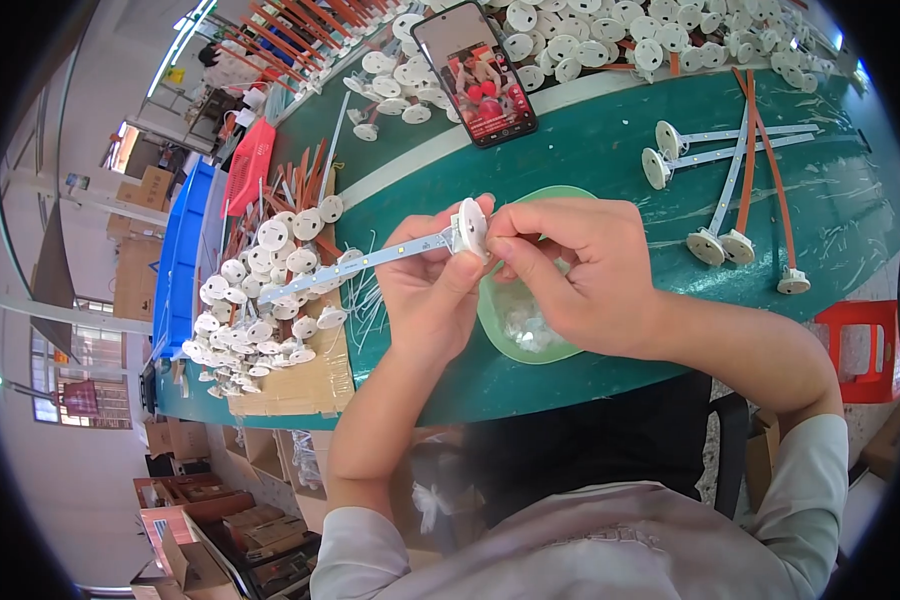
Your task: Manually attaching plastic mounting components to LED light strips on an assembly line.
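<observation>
Green tabletop [610, 160] lies open right of 2 hands [430, 295] [590, 275] pinching a white disc's [475, 230] edge.

The right hand [595, 275] is hiding part of the green bowl [496, 325]; its fingers [522, 262] are obscuring whether they are gripping anything beside the white disc [473, 228].

Left hand [425, 295] grips a white round plastic disc [471, 228], tilted on edge; a narrow white LED strip [370, 261] extends leftward from it. Right hand [590, 275] has its fingers at the disc's face; anything pinched there is hidden. A light-green plastic bowl [490, 331] of clear pieces [532, 332] sits on the green tabletop [595, 155], partly covered by that hand. Five disc-and-strip assemblies [707, 247] lie at right.
</observation>
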A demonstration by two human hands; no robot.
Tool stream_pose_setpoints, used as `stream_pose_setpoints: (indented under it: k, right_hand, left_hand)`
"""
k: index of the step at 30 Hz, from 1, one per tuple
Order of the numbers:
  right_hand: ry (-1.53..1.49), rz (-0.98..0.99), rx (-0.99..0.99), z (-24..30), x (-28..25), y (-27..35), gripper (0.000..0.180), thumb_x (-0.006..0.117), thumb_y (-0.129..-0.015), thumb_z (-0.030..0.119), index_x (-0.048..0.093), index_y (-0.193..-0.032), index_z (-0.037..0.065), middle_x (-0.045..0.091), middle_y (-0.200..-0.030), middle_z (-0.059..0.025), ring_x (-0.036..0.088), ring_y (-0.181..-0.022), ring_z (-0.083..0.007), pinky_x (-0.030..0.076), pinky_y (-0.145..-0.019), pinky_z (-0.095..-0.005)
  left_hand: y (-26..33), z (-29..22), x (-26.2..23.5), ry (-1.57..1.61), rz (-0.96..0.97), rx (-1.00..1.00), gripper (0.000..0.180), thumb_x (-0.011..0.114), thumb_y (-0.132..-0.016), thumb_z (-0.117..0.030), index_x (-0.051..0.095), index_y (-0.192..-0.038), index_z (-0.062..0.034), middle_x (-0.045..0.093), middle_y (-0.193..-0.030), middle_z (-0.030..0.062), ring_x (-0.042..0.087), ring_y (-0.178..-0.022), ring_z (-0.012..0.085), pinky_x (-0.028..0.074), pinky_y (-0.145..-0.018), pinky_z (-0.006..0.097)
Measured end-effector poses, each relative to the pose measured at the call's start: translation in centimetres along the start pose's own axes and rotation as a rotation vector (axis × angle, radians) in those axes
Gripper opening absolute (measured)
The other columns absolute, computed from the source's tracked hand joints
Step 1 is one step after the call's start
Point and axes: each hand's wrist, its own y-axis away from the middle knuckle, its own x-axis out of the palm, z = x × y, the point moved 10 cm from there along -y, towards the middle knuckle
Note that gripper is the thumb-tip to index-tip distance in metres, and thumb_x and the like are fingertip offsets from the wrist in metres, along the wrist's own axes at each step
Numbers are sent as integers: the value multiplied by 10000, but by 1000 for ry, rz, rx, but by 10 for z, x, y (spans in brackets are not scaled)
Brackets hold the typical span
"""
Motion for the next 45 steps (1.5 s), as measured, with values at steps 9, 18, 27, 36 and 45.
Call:
stream_pose_setpoints:
  k: [9,18,27,36,45]
  right_hand:
    - [196,-17,-145,10,-2,1,72,658,-878,-57,701,-929,-30,717,-812,-115,716,-673,-165,545,-590,-259]
    - [169,17,-195,8,-5,-8,204,694,-897,4,652,-1097,11,734,-881,-107,747,-771,-192,577,-637,-276]
    - [508,107,-526,19,4,-3,166,776,-806,47,654,-917,64,619,-704,-60,617,-611,-229,477,-531,-338]
    - [510,117,-598,23,4,-2,157,780,-782,55,656,-876,74,572,-669,-52,586,-589,-234,454,-506,-357]
    - [472,162,-620,26,6,-1,175,771,-755,15,646,-872,50,594,-700,-79,606,-620,-268,480,-530,-380]
  left_hand:
    - [-2,-3,0,-110,-16,76,328,768,-833,87,629,-1107,-29,659,-1272,228,596,-1282,304,524,-1039,449]
    - [-21,-55,-9,-555,-194,-37,513,757,-852,25,563,-1328,33,697,-1203,216,729,-1015,259,587,-858,338]
    - [-35,-321,-177,-1595,-535,-413,677,757,-866,-265,501,-1388,82,740,-1007,116,688,-703,124,501,-567,272]
    - [-44,-341,-215,-1724,-246,-314,351,591,-1031,-257,636,-1312,-51,726,-853,81,639,-603,91,486,-530,240]
    - [-30,-277,-150,-1752,-254,-50,311,667,-978,-124,680,-1272,-24,753,-852,57,683,-724,85,534,-647,251]
